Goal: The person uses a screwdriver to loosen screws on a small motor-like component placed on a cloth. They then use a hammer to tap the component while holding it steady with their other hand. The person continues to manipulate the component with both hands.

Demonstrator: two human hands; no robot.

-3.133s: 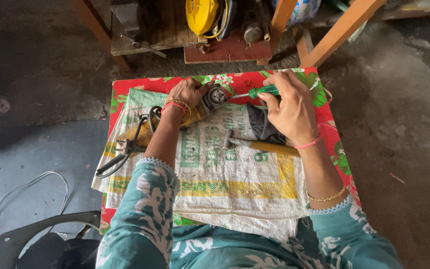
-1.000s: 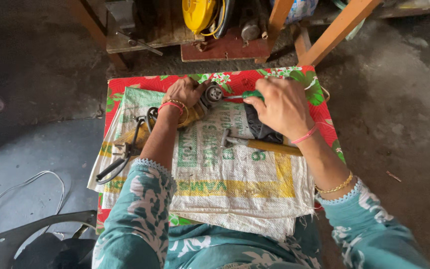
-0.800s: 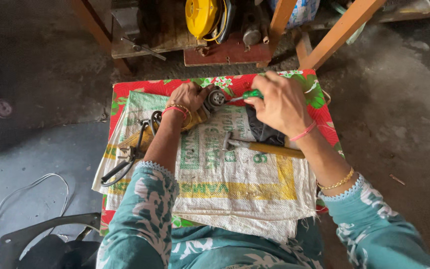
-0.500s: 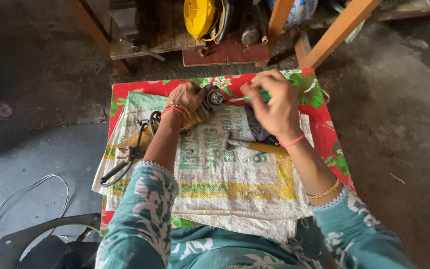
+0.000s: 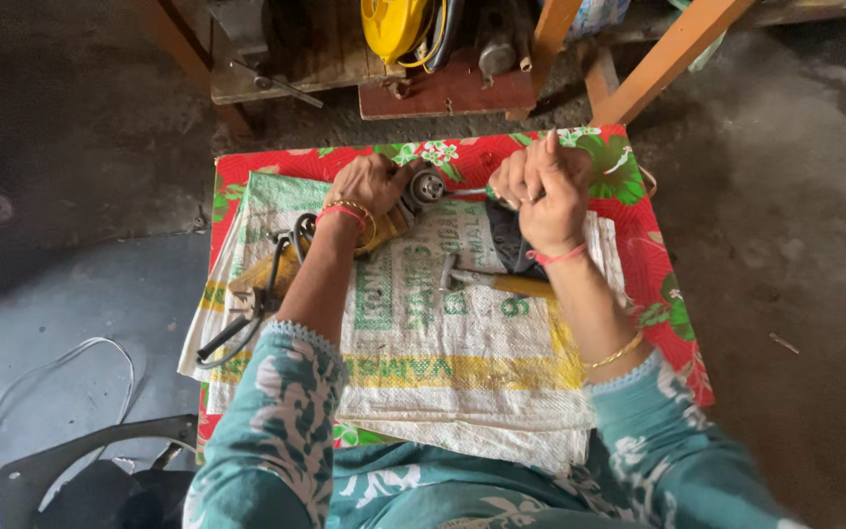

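My left hand (image 5: 369, 184) grips a yellow angle grinder (image 5: 399, 211) that lies on a white woven sack (image 5: 443, 343), its round metal head (image 5: 428, 186) pointing right. My right hand (image 5: 540, 186) is closed around the green handle of a screwdriver (image 5: 472, 192), whose tip points at the grinder head. A hammer (image 5: 492, 281) with a yellowish handle lies on the sack just below my right hand, next to a dark piece (image 5: 509, 245). The grinder's black cable (image 5: 266, 294) trails to the left.
The sack covers a low table with a red flowered cloth (image 5: 658, 284). Beyond it stand wooden legs (image 5: 668, 59), a plank with a yellow tool (image 5: 394, 24) and motor parts. A black fan frame (image 5: 61, 470) and white wire (image 5: 51, 392) lie on the concrete floor at left.
My right hand has shifted from lying flat over the dark piece to a raised closed grip on the screwdriver near the grinder head. My left hand stays on the grinder.
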